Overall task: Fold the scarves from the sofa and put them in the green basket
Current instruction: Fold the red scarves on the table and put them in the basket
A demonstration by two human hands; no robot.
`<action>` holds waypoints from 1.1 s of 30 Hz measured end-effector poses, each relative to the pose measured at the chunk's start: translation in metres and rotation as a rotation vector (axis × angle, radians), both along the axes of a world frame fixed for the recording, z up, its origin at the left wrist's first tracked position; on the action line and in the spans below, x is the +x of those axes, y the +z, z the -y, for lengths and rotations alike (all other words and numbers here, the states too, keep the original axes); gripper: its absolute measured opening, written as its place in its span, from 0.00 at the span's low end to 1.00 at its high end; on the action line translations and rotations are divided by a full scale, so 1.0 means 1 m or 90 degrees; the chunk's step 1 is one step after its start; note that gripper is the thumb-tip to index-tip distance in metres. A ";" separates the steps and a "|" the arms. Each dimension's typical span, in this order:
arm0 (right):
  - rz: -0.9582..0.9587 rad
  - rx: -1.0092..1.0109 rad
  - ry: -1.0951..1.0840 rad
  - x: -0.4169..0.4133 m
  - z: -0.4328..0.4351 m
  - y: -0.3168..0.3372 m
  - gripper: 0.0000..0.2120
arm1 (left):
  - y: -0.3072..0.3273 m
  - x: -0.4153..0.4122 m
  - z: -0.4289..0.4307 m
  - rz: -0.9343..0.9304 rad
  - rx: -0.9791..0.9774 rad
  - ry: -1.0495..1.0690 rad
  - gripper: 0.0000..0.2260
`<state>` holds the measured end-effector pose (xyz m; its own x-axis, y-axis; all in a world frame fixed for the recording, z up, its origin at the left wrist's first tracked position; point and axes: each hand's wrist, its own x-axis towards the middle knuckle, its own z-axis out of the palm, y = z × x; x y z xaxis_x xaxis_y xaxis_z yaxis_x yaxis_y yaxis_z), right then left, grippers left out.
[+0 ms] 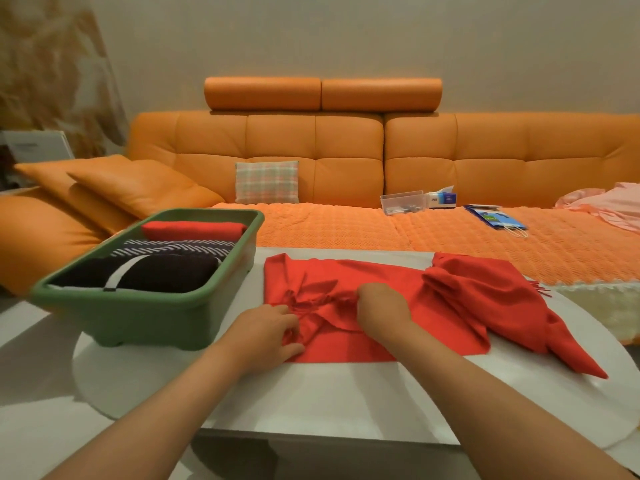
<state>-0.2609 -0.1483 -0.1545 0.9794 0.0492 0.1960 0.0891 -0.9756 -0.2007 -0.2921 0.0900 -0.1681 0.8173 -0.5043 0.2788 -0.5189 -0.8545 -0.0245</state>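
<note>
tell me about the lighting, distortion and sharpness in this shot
Head view: warm indoor light tints everything orange; the wide lens bows the sofa back; the left hand and right hand gripping the red scarf look sharp; a soft shadow lies under the green basket.

readable text: none | tissue box (442, 199): print blurred | white board (36, 146) (far left): lettering too small

Fingertips of the left hand (266, 329) and right hand (382, 308) are buried in folds of the red scarf (450, 306); the pink cloth (613, 202) is cut by the right edge.
</note>
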 end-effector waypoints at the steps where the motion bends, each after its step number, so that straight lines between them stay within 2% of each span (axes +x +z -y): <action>1: 0.002 0.079 -0.048 0.001 0.002 0.006 0.13 | -0.001 0.001 0.000 0.007 0.004 -0.007 0.11; 3: -0.016 0.229 -0.139 0.002 0.013 0.022 0.13 | -0.001 0.003 -0.001 0.014 0.026 -0.010 0.09; 5: -0.061 0.274 -0.221 -0.001 0.027 0.037 0.15 | 0.001 0.004 -0.002 0.017 0.042 -0.002 0.09; 6: -0.098 0.231 -0.261 -0.005 0.035 0.042 0.16 | 0.002 0.004 -0.003 0.014 0.044 0.002 0.08; 8: -0.166 0.065 -0.311 -0.015 0.049 0.043 0.19 | 0.006 0.004 -0.003 0.005 0.039 0.008 0.04; 10: -0.214 -0.045 -0.271 -0.021 0.057 0.036 0.22 | 0.009 0.002 -0.003 -0.022 0.041 0.009 0.03; 12: -0.227 -0.056 -0.180 -0.022 0.058 0.024 0.23 | 0.010 -0.002 -0.003 -0.058 0.045 -0.011 0.06; 15: -0.167 -0.050 -0.068 -0.023 0.047 0.014 0.25 | 0.009 -0.003 -0.005 -0.106 0.051 -0.030 0.11; 20: -0.094 -0.225 -0.067 -0.029 0.038 0.005 0.14 | 0.012 -0.003 -0.007 -0.148 0.028 -0.012 0.10; 21: -0.072 -0.216 -0.083 -0.029 0.039 0.006 0.14 | 0.013 -0.003 -0.008 -0.170 0.025 -0.008 0.10; 24: -0.052 -0.085 -0.129 -0.024 0.042 0.019 0.16 | 0.018 -0.005 -0.012 -0.281 0.057 0.023 0.12; 27: -0.216 -0.124 -0.137 -0.025 0.046 0.030 0.21 | 0.029 -0.006 -0.010 -0.406 0.060 0.086 0.06; 29: -0.295 -0.193 -0.131 -0.028 0.049 0.030 0.26 | 0.040 -0.003 -0.006 -0.447 0.027 0.123 0.09; 31: -0.275 -0.177 -0.112 -0.024 0.053 0.034 0.25 | 0.047 0.004 -0.001 -0.408 0.026 0.140 0.13; 33: -0.177 -0.082 -0.085 -0.013 0.054 0.040 0.17 | 0.047 0.012 0.008 -0.298 0.041 0.126 0.10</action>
